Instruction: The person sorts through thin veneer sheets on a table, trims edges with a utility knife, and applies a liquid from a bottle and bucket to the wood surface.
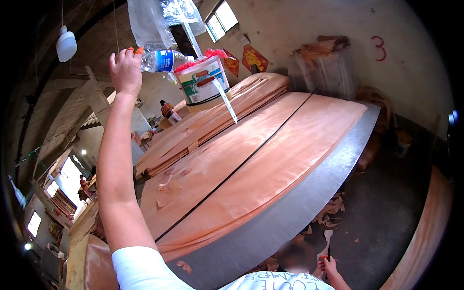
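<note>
My left arm is stretched up, and my left hand [126,72], with orange covers on some fingertips, closes around the base end of a clear plastic bottle [164,61] with a blue label. The bottle lies nearly level, its neck toward a hanging printed bucket [203,84]. Red plastic [217,53] sticks out at the bucket's rim. Low on the right, my right hand [328,266] is closed on a slim dark tool [329,250] whose kind I cannot make out. Below the bucket, thin wood veneer sheets [251,159] cover the table, crossed by a straight black line [237,168].
The table's grey metal edge [290,222] curves along the near side. A taller veneer stack [212,128] stands behind. Clear plastic sheeting [164,24] hangs above the bottle; a white bottle [66,46] hangs at left. Veneer scraps [333,208] litter the floor. Two people sit far off.
</note>
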A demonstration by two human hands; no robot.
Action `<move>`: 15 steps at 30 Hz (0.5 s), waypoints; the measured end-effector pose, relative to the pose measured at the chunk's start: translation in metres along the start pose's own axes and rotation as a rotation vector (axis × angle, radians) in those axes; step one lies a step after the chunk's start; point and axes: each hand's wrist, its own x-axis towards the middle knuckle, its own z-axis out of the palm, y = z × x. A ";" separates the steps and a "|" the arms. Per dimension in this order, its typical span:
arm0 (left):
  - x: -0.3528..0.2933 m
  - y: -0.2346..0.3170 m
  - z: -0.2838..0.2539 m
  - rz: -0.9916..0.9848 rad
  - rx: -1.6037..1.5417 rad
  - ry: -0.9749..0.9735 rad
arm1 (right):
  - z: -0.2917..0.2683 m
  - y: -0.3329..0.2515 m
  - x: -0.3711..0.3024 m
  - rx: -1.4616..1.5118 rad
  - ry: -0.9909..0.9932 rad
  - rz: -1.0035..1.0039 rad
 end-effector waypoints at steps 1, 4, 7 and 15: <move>0.000 0.000 0.002 -0.005 -0.003 -0.011 | 0.000 -0.001 0.001 -0.005 -0.004 0.001; 0.000 -0.002 0.008 -0.005 -0.013 -0.029 | 0.005 0.001 -0.006 -0.015 -0.005 0.012; -0.001 -0.003 0.009 -0.007 -0.041 -0.049 | 0.007 0.000 -0.015 -0.039 0.010 0.019; 0.002 0.000 0.006 -0.027 -0.106 -0.050 | -0.009 0.017 -0.032 -0.021 0.060 -0.003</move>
